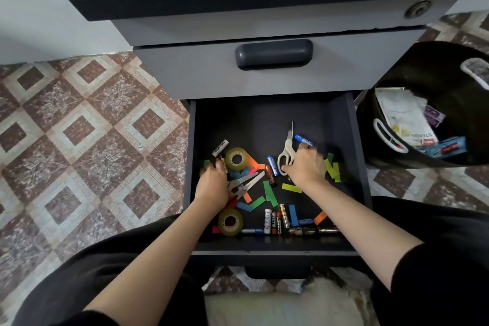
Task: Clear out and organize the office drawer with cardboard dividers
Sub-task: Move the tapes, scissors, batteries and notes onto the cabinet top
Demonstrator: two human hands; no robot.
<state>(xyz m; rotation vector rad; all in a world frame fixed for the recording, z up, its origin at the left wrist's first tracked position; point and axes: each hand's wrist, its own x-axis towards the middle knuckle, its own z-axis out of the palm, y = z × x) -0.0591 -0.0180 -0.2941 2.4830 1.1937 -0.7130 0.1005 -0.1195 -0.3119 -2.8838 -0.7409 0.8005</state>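
Left hand (pixel 213 182) near Heybright battery (pixel 220 147); right hand (pixel 304 167) touching white scissors (pixel 287 151)

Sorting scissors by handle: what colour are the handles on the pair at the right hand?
Off-white scissors handles, best seen in the head view.

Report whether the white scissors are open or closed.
Closed: the white scissors show their blades lying together as one thin point aimed at the back of the drawer.
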